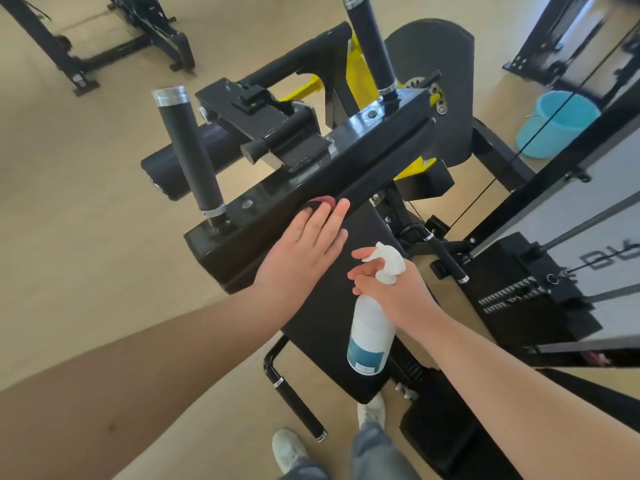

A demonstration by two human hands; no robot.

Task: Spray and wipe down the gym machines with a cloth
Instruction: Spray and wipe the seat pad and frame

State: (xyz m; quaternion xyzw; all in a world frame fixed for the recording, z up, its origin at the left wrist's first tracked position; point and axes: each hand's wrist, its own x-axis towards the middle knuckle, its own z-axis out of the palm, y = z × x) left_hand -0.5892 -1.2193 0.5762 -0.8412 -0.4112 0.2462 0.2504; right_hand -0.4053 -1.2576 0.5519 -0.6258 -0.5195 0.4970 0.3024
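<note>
A black gym machine with a glossy beam, two upright foam handles and a padded seat fills the middle of the head view. My left hand lies flat with straight fingers on the beam's side, pressing a dark red cloth that peeks out past my fingertips. To its right, my right hand grips the neck of a white spray bottle with a teal label. The bottle hangs upright over the seat pad, its nozzle pointing left toward my left hand.
A light blue bucket stands on the tan floor at the right behind the machine. A weight stack with cables sits to the right. Another black machine frame stands at the upper left. My shoes are below.
</note>
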